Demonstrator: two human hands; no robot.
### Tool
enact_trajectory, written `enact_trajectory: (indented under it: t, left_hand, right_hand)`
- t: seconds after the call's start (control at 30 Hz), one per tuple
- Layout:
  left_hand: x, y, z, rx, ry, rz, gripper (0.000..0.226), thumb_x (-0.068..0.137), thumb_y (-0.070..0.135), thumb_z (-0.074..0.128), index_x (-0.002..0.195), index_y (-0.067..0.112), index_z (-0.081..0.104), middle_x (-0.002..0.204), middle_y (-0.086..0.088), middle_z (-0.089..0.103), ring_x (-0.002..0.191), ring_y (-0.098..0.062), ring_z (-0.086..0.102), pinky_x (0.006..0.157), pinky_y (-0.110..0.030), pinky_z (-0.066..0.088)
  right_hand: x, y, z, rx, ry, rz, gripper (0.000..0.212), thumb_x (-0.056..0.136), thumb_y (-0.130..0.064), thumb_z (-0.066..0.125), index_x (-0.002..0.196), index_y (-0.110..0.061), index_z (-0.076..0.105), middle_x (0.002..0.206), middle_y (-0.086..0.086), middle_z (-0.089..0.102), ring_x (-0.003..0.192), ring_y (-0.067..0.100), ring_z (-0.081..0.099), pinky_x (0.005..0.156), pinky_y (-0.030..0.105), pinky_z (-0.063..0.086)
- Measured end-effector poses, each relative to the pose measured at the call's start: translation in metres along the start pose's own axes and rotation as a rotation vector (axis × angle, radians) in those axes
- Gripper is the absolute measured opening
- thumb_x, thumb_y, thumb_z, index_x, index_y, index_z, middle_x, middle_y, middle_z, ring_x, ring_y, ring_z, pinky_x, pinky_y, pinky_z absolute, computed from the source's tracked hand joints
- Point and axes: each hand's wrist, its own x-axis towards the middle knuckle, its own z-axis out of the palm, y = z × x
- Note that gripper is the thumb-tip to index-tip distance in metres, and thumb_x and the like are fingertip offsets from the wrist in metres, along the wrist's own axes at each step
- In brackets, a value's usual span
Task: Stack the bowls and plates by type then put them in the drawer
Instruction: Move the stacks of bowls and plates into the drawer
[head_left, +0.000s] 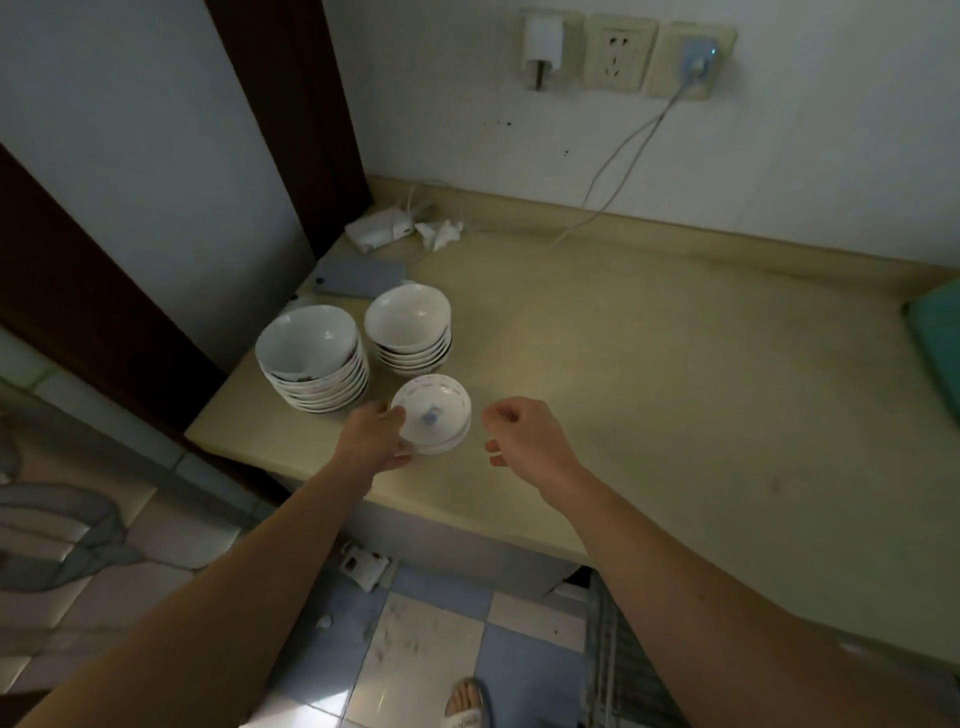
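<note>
Three stacks of white dishes stand near the left end of the beige counter (649, 374). Closest to the left edge is the tall stack of large bowls (313, 358), its top bowl facing up; just beside it, toward the back wall, stands a second bowl stack (409, 327), also upright, and the two look close to touching, though that cannot be told for sure. Nearer the front edge sits a small stack of saucers (432, 415) with a blue mark at the centre and a dashed blue ring around the rim. The person's left hand (374, 436) grasps this small stack from its left side, fingers curled against the rim and the thumb low at its base. The right hand (524, 436) hovers just right of the same stack, apart from it, fingers loosely curled and grasping nothing. In the back left corner of the counter lie a grey phone (358, 276), a white adapter (379, 228) and some crumpled tissue (441, 233). A white cable (613, 171) runs from the counter up to a wall socket (693, 62). A green object (937, 338) shows at the right edge of the counter. Below the front edge is a blue and white tiled floor (431, 649), with a foot in a sandal (467, 704).
</note>
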Motion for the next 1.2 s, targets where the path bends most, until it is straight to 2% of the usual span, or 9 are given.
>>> enact_trajectory:
  t: [0.1, 0.2, 0.3, 0.4, 0.53, 0.7, 0.83, 0.93, 1.2]
  left_hand:
    - [0.015, 0.002, 0.0, 0.049, -0.018, 0.029, 0.015, 0.1, 0.009, 0.05, 0.112, 0.01, 0.059, 0.123, -0.022, 0.059, 0.107, -0.044, 0.064, 0.074, -0.049, 0.06]
    - [0.023, 0.0, -0.004, 0.084, -0.081, 0.041, 0.026, 0.098, 0.0, 0.048, 0.118, 0.009, 0.062, 0.122, -0.022, 0.063, 0.103, -0.043, 0.067, 0.072, -0.049, 0.062]
    - [0.023, -0.001, -0.007, 0.061, -0.135, 0.054, 0.027, 0.097, -0.006, 0.048, 0.115, 0.008, 0.062, 0.12, -0.025, 0.065, 0.104, -0.042, 0.067, 0.062, -0.041, 0.063]
    - [0.019, -0.001, -0.008, 0.03, -0.153, 0.051, 0.029, 0.096, -0.008, 0.048, 0.117, 0.006, 0.063, 0.12, -0.023, 0.065, 0.104, -0.041, 0.067, 0.065, -0.042, 0.063]
    - [0.012, 0.0, -0.011, -0.009, -0.214, 0.088, 0.036, 0.097, -0.007, 0.049, 0.128, 0.006, 0.061, 0.122, -0.017, 0.066, 0.099, -0.033, 0.07, 0.066, -0.039, 0.064]
    - [0.002, 0.007, -0.014, -0.006, -0.348, 0.148, 0.038, 0.099, 0.0, 0.053, 0.132, 0.016, 0.064, 0.123, -0.007, 0.069, 0.104, -0.029, 0.071, 0.076, -0.042, 0.063]
    - [-0.005, 0.013, -0.01, 0.067, -0.403, 0.156, 0.039, 0.098, 0.0, 0.053, 0.132, 0.016, 0.065, 0.124, -0.006, 0.069, 0.105, -0.03, 0.071, 0.079, -0.045, 0.063]
    - [-0.016, 0.017, 0.0, 0.108, -0.439, 0.186, 0.037, 0.098, 0.0, 0.054, 0.128, 0.017, 0.067, 0.123, -0.007, 0.069, 0.102, -0.028, 0.072, 0.076, -0.041, 0.063]
    - [-0.062, 0.016, 0.05, 0.167, -0.672, 0.284, 0.035, 0.091, 0.013, 0.072, 0.125, 0.023, 0.07, 0.121, 0.001, 0.07, 0.101, -0.022, 0.073, 0.078, -0.041, 0.063]
  right_hand:
    - [0.017, -0.001, 0.013, -0.012, -0.012, 0.042, 0.039, 0.096, -0.028, 0.06, 0.13, -0.01, 0.061, 0.114, 0.011, 0.069, 0.09, 0.031, 0.074, 0.084, 0.051, 0.061]
    - [0.033, -0.001, 0.025, 0.026, -0.027, 0.096, 0.049, 0.096, -0.027, 0.062, 0.14, -0.009, 0.053, 0.123, 0.014, 0.066, 0.088, 0.032, 0.073, 0.085, 0.049, 0.061]
    - [0.046, -0.001, 0.035, 0.08, -0.057, 0.13, 0.031, 0.095, -0.022, 0.06, 0.123, -0.01, 0.064, 0.114, 0.017, 0.069, 0.09, 0.032, 0.072, 0.08, 0.048, 0.063]
    - [0.054, 0.003, 0.039, 0.165, -0.073, 0.144, 0.017, 0.095, -0.018, 0.059, 0.108, -0.013, 0.069, 0.105, 0.015, 0.072, 0.094, 0.031, 0.073, 0.076, 0.047, 0.064]
    - [0.056, 0.011, 0.029, 0.311, -0.15, 0.18, 0.026, 0.097, -0.021, 0.063, 0.119, -0.008, 0.069, 0.108, 0.015, 0.074, 0.096, 0.031, 0.074, 0.077, 0.045, 0.064]
    - [0.047, 0.019, 0.003, 0.491, -0.24, 0.205, 0.028, 0.093, -0.022, 0.071, 0.116, -0.006, 0.07, 0.106, 0.015, 0.077, 0.091, 0.037, 0.076, 0.075, 0.044, 0.063]
    - [0.037, 0.021, -0.014, 0.356, -0.255, 0.165, 0.016, 0.094, -0.01, 0.063, 0.106, -0.007, 0.073, 0.1, 0.018, 0.077, 0.088, 0.035, 0.077, 0.074, 0.043, 0.064]
    - [0.024, 0.025, -0.028, 0.237, -0.222, 0.121, 0.02, 0.093, -0.005, 0.055, 0.102, -0.007, 0.073, 0.093, 0.015, 0.078, 0.085, 0.028, 0.078, 0.071, 0.038, 0.064]
    - [-0.04, 0.064, -0.091, 0.287, -0.047, 0.116, 0.029, 0.096, -0.001, 0.05, 0.101, -0.018, 0.074, 0.093, 0.008, 0.08, 0.087, 0.026, 0.077, 0.07, 0.037, 0.064]
